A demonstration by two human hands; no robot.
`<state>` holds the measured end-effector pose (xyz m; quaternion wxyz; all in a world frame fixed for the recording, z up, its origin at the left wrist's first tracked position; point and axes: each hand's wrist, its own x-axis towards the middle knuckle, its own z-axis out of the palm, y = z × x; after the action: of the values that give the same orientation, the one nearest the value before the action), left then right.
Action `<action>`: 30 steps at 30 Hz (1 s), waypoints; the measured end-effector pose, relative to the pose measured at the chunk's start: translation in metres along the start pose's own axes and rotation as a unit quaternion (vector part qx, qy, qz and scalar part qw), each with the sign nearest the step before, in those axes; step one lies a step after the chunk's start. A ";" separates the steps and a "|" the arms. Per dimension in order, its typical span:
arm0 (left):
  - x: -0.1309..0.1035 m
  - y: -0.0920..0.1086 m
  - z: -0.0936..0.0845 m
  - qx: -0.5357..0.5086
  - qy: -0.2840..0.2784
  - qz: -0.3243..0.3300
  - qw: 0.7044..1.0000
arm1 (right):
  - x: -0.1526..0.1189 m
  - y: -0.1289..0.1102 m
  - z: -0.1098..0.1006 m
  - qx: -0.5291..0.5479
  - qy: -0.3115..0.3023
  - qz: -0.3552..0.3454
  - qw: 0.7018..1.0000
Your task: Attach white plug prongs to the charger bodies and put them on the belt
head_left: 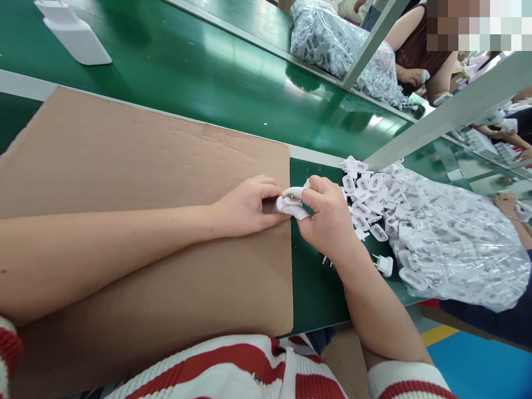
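Note:
My left hand (pixel 247 208) reaches over the cardboard with thumb and fingers closed around one end of a small white plastic plug piece (pixel 283 204). From the other side my right hand (pixel 326 213) pinches the same piece; white covers wrap its thumb and index fingertip. The hands meet just above the cardboard's right edge, and fingers hide much of the piece. Right of my right hand lies a pile of loose white plug parts (pixel 361 194). A single white plug (pixel 384 266) with metal pins lies apart, close to my right forearm.
A brown cardboard sheet (pixel 124 166) covers much of the green table (pixel 199 72). A clear bag (pixel 461 238) full of white plug parts lies at right; another filled bag (pixel 324 41) is across the rail. A white plastic stand (pixel 78 36) is top left. Co-workers' hands (pixel 411 76) show beyond.

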<state>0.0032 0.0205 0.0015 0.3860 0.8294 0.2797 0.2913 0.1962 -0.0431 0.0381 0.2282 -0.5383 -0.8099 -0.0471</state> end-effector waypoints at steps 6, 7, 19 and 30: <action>-0.001 -0.001 0.000 -0.008 0.002 0.010 1.000 | 0.000 0.000 -0.003 -0.046 -0.004 -0.022 0.999; -0.001 -0.001 0.000 -0.009 0.003 0.012 1.000 | 0.000 0.000 -0.004 -0.056 0.000 -0.028 0.998; -0.004 -0.003 0.002 0.016 0.010 -0.008 1.000 | 0.001 -0.006 -0.002 -0.056 -0.039 0.018 0.998; -0.007 -0.005 0.002 0.116 0.010 -0.007 0.993 | 0.006 -0.005 0.004 0.050 -0.089 0.079 0.992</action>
<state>-0.0010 0.0178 -0.0054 0.2865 0.8638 0.3209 0.2622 0.1881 -0.0384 0.0378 0.1846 -0.5908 -0.7831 0.0602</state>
